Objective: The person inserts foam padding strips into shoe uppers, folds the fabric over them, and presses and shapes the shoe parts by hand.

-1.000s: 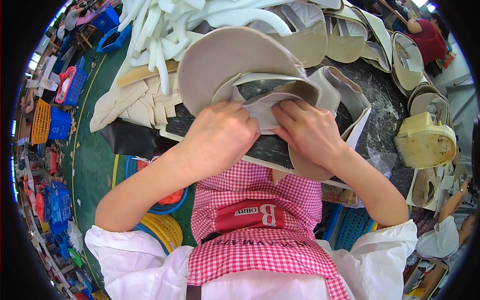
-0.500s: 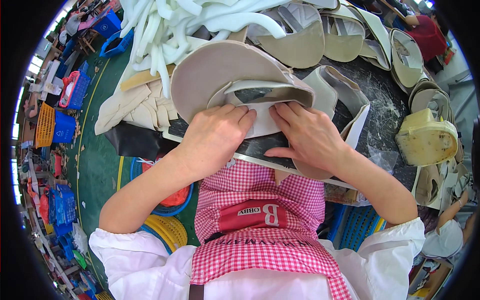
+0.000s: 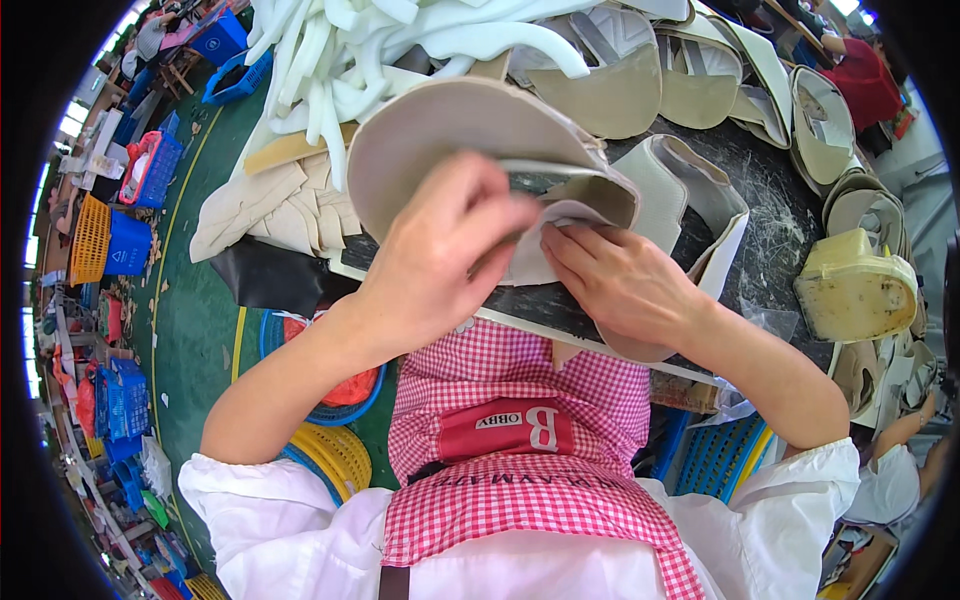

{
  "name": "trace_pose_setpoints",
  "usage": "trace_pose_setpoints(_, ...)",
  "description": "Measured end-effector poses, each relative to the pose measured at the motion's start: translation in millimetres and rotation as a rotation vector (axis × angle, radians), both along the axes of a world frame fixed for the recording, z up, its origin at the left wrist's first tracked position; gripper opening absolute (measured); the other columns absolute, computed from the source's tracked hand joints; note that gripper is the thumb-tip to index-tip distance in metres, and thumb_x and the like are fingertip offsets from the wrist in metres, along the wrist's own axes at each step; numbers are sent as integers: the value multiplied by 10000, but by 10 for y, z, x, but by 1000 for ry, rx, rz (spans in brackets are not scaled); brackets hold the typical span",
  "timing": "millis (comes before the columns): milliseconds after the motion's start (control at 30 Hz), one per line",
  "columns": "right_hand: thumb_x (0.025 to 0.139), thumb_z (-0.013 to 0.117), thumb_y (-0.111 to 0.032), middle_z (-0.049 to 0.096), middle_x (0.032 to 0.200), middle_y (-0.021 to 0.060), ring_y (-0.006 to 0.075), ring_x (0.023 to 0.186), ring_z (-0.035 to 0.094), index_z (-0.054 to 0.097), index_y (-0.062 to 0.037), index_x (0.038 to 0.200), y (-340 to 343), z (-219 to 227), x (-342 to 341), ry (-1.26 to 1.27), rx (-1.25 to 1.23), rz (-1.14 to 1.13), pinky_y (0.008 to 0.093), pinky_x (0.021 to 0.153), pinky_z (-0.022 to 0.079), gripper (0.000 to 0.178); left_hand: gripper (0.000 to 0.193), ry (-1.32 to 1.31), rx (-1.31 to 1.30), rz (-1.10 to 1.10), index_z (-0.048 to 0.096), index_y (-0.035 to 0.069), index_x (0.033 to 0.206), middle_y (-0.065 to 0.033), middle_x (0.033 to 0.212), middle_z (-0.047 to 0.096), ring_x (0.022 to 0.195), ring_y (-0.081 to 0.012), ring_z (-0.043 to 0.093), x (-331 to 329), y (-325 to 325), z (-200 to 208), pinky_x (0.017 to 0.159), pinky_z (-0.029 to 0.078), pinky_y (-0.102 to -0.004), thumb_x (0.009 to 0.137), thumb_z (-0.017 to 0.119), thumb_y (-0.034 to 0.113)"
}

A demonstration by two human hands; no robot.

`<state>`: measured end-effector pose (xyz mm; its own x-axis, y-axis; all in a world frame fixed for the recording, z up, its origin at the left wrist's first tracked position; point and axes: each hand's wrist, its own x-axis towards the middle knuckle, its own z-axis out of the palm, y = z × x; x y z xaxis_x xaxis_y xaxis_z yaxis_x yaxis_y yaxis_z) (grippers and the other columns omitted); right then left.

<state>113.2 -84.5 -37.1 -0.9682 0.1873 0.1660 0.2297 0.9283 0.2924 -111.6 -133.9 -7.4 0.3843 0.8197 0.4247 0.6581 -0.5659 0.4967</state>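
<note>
On the dark scratched worktop [image 3: 775, 215] in front of me lies a beige workpiece [image 3: 430, 130] with a broad rounded flap and a curved pale band [image 3: 528, 258] at its near side. My right hand [image 3: 625, 285] grips this band, fingers bent over its edge. My left hand [image 3: 435, 245] is raised off the band, in front of the rounded flap. Motion smears its fingertips, so whether it holds anything does not show. Right of the workpiece stands another bent beige piece [image 3: 690, 190] with a pale inner side.
White foam strips [image 3: 340, 60] are heaped at the far left, above cream fabric pieces [image 3: 270, 205]. More beige pieces [image 3: 605, 90] line the far edge. A stained yellow tub [image 3: 855, 285] sits at the right. Blue baskets [image 3: 715, 455] stand below the table. Other people work at the right.
My left hand has let go of the pale band and lifted away from it. My right hand stays on the band, whose edge is now folded up more beside my fingers.
</note>
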Motion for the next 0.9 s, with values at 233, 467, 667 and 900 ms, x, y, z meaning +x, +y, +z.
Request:
trace_pose_setpoints(233, 733, 555, -150, 553, 1183, 169, 227, 1030, 541, 652, 59, 984, -125, 30, -78, 10, 3, -46, 310, 907, 448, 341, 495, 333, -226, 97, 467, 9, 1266, -214, 1066, 593, 1021, -404, 566, 212, 120, -184, 919, 432, -434, 790, 602, 29)
trace_pose_setpoints(467, 709, 542, -96, 549, 1170, 188, 283, 1144, 505, 541, 118, 1168, -182, 50, -64, -143, -24, -118, 344, 979, 407, 506, 257, 62, 62, 42, 588, 1, 1092, -217, 1035, 618, 931, -405, 594, 176, 22, -156, 822, 478, -455, 839, 556, 31)
trace_pose_setpoints(667, 709, 562, -119, 581, 960, 124, 241, 957, 574, 620, 75, 1002, -130, -43, 5, 144, -184, -13, 327, 835, 473, 357, 298, 217, 12, 96, 589, 4, 1110, -216, 1083, 605, 1005, -389, 583, 162, -157, -419, 873, 463, -460, 815, 589, 46)
trace_pose_setpoints(900, 720, 601, -144, 581, 1044, 137, 289, 962, 570, 604, 32, 1039, -83, 96, -65, 89, -387, -120, 366, 871, 457, 364, 399, 149, 31, 127, 572, 31, 1186, -177, 1135, 594, 1040, -350, 572, 227, -120, -493, 908, 458, -436, 788, 596, 16)
